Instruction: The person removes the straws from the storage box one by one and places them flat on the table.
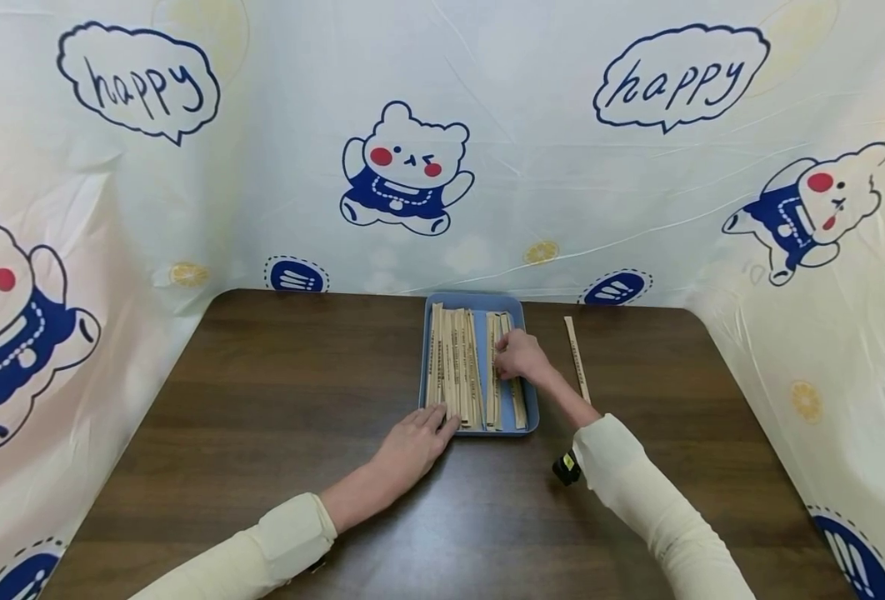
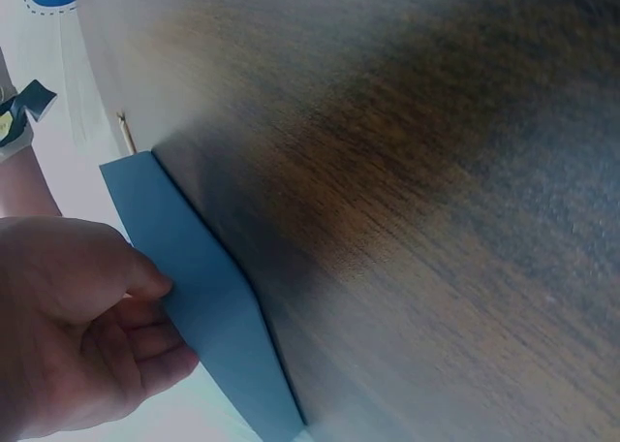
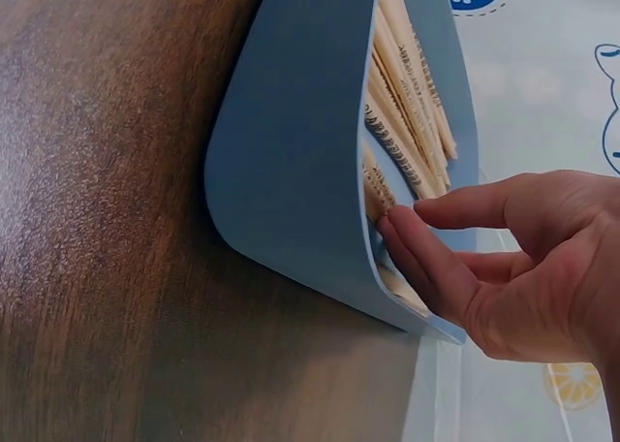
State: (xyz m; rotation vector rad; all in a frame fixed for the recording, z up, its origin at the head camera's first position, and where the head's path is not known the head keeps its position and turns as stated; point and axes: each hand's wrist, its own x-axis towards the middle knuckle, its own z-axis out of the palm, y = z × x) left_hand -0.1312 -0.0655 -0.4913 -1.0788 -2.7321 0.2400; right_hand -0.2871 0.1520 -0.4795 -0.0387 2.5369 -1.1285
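Observation:
A blue tray (image 1: 530,421) on the brown table holds several slim paper-wrapped sticks (image 1: 453,367) with dark printing, lying lengthwise in a wider left group and a smaller right group. At the near left corner, my left hand (image 1: 415,443) grips the tray wall; the left wrist view has its thumb on the wall's outer face (image 2: 199,277). My right hand (image 1: 521,357) reaches over the right group. In the right wrist view its nearly straight fingers (image 3: 426,253) dip past the rim and touch stick ends (image 3: 376,190), with a small gap between the fingertips.
One more wrapped stick (image 1: 576,358) lies on the table (image 1: 300,367), right of the tray and beside my right forearm. A patterned curtain (image 1: 532,183) hangs behind the table and along both sides. A small black device (image 1: 566,468) sits at my right wrist.

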